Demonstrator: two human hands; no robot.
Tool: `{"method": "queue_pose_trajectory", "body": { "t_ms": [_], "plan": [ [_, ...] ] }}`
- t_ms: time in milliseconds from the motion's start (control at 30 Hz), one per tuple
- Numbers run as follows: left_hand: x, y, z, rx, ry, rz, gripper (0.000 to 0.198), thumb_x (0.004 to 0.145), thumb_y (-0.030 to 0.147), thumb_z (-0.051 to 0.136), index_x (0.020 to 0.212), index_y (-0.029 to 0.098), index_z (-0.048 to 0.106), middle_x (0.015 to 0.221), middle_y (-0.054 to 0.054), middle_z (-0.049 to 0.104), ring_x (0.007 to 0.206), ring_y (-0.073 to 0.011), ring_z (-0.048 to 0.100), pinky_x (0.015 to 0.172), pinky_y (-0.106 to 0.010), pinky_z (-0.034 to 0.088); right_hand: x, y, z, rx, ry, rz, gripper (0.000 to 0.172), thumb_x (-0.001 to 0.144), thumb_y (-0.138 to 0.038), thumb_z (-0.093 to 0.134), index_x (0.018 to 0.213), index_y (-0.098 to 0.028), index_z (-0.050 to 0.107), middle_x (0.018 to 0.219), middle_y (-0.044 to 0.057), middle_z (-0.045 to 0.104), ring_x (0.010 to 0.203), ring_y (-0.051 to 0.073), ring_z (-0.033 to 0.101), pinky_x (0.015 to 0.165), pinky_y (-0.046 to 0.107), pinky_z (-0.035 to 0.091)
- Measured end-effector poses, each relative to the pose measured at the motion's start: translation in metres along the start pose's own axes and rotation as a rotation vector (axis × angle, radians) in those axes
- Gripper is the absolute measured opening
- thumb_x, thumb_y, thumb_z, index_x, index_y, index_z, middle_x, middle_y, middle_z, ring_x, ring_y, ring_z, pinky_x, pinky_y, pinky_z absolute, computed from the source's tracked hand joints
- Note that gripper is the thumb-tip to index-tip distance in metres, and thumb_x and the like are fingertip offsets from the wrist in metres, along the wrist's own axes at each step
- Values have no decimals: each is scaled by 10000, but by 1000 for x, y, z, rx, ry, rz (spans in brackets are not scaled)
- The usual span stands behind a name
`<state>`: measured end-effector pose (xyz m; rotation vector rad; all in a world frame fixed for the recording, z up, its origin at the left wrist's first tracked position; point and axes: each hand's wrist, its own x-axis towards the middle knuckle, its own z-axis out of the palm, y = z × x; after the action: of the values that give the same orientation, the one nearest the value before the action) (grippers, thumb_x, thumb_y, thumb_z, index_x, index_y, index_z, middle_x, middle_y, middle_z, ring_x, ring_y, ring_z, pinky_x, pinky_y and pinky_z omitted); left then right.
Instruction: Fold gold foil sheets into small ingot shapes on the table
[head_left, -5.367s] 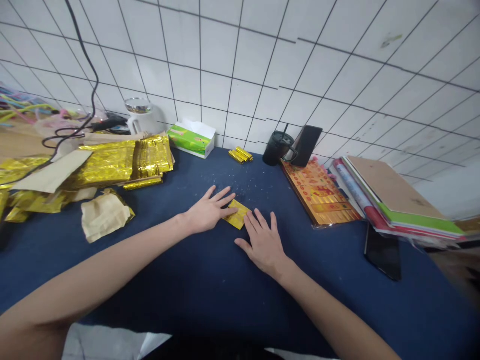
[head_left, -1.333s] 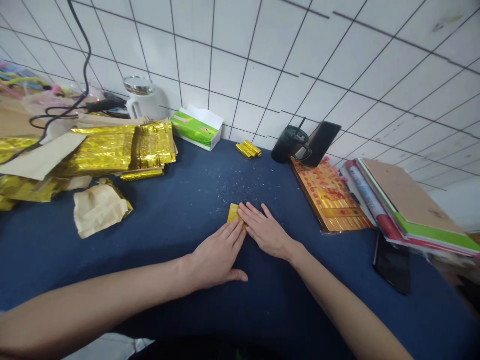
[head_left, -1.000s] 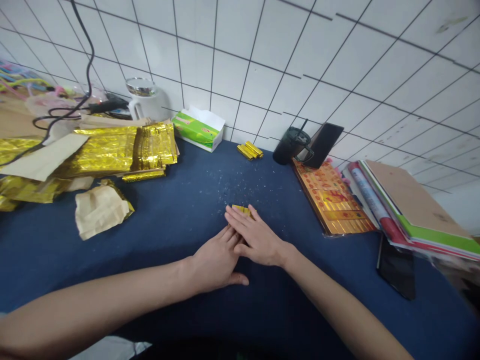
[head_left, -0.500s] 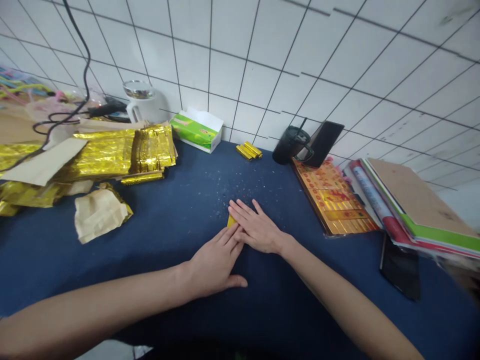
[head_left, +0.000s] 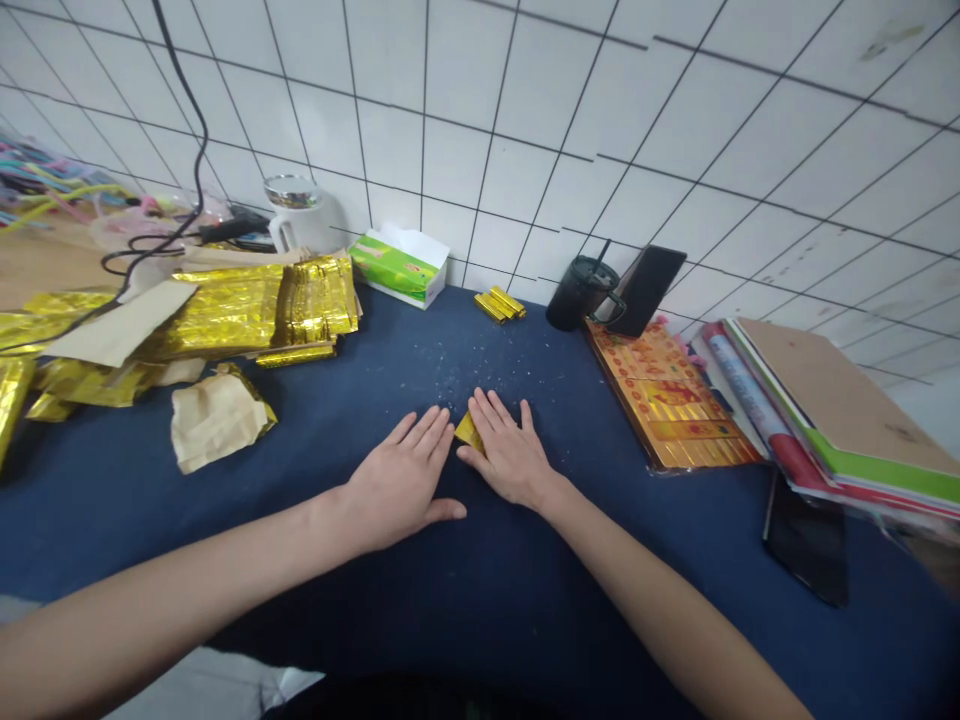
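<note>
On the dark blue table [head_left: 337, 580], a small piece of gold foil paper [head_left: 467, 430] lies partly under my right hand [head_left: 510, 450]. That hand rests flat on it, fingers stretched out, covering most of the piece. Just left of the foil, my left hand [head_left: 397, 480] is laid flat with its thumb apart and grips nothing. A gap separates the two hands. Several small rolled gold foil pieces [head_left: 499, 303] sit near the wall beyond them.
Gold foil sheets [head_left: 240, 310] pile up at left, with a crumpled paper piece [head_left: 217, 420] before them. A tissue pack [head_left: 401, 268], a white mug [head_left: 300, 220] and a black cup [head_left: 577, 292] line the tiled wall. At right are an orange box [head_left: 667, 405], stacked folders [head_left: 847, 410] and a phone [head_left: 804, 540].
My left hand has moved left, away from my right hand, which it was touching. More of the gold foil now shows. My right hand stays on the foil.
</note>
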<state>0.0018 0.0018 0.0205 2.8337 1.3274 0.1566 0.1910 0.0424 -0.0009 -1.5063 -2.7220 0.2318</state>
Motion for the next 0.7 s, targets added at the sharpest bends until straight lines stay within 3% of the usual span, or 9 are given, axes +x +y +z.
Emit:
{"method": "queue_pose_trajectory", "body": {
  "t_ms": [233, 367, 700],
  "plan": [
    [16, -6, 9, -85, -77, 111, 902, 759, 701, 302, 1385, 66, 166, 1444, -177, 136, 1338, -285, 88, 1058, -465, 129, 0, 2, -1, 0, -40, -30, 737, 843, -602, 128, 1408, -133, 76, 1473, 104, 66, 1345, 257, 34, 1018, 595, 38],
    [17, -16, 18, -134, -131, 218, 921, 748, 705, 322, 1401, 121, 41, 1462, -135, 79, 1342, -264, 85, 1059, -473, 87, 0, 4, -3, -1, -59, -57, 794, 818, -642, 153, 1408, -118, 64, 1473, 111, 49, 1344, 268, 22, 1020, 591, 28],
    [8, -18, 18, -118, -122, 206, 864, 758, 678, 355, 1400, 155, 108, 1446, -133, 180, 1338, -277, 101, 1047, -522, 46, -1, 3, -1, -22, -43, -64, 767, 830, -612, 153, 1406, -110, 92, 1474, 106, 64, 1342, 279, 29, 1020, 595, 33]
  ]
}}
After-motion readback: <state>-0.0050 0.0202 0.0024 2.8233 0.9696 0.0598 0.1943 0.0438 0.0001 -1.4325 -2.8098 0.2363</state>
